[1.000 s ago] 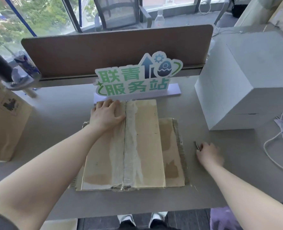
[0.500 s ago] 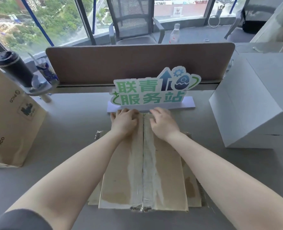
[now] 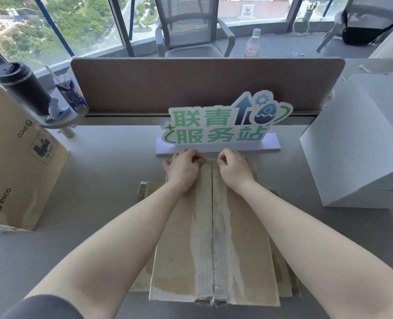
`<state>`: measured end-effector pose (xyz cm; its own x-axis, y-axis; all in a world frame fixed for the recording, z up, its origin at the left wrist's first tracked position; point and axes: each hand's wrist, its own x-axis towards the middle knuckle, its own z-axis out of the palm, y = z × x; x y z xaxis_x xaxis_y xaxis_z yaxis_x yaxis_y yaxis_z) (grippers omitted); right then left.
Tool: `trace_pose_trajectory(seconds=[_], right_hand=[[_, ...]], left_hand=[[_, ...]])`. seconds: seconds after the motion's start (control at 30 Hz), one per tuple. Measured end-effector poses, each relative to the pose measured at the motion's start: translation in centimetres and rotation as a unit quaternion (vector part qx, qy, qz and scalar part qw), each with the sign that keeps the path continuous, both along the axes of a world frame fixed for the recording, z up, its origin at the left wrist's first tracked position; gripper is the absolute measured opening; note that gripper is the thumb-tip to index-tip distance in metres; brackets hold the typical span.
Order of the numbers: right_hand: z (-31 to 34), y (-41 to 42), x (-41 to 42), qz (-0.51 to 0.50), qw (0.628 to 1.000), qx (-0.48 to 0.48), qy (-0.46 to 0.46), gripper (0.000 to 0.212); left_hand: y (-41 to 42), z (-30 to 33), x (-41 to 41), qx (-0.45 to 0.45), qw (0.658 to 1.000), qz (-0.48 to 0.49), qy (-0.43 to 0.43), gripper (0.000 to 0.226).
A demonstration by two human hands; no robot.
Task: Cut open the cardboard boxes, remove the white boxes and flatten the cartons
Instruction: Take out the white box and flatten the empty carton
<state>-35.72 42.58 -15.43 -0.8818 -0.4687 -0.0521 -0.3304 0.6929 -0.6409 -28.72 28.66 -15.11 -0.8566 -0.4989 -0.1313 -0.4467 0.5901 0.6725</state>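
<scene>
flattened carton [image 3: 214, 245] mid-counter [image 3: 98, 180], long axis near–far, far edge under sign base | left hand [image 3: 183, 168], right hand [image 3: 233, 168] curl over that edge, flanking taped seam [image 3: 212, 226]; equally near | white box [image 3: 361, 143] right

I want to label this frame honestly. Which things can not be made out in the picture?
All in the head view:
- Fingertips of the left hand and right hand: curled over the far edge of the flattened carton, so their grip on it is hidden.
- Carton underside and lower flaps: covered by its top panels.
- White box: cut off by the right edge.
- PICO carton: cut off by the left edge.
</scene>
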Motion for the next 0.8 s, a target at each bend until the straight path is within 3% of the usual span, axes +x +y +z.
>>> trace_pose_trajectory(seconds=[0.13,0.63,0.8], right_hand=[[0.8,0.5,0.1,-0.01,0.992,-0.103,-0.066,0.015],[2.0,1.3,0.4,-0.005,0.971,-0.202,-0.124,0.02],[4.2,3.3,-1.7,-0.042,0.956,-0.254,-0.138,0.041]], left_hand=[[-0.3,0.1,0.0,0.066,0.997,0.011,0.026,0.018],[-0.6,0.9,0.8,0.165,0.985,0.007,0.06,0.014],[-2.0,2.6,1.5,0.274,0.958,0.016,0.084,0.017]])
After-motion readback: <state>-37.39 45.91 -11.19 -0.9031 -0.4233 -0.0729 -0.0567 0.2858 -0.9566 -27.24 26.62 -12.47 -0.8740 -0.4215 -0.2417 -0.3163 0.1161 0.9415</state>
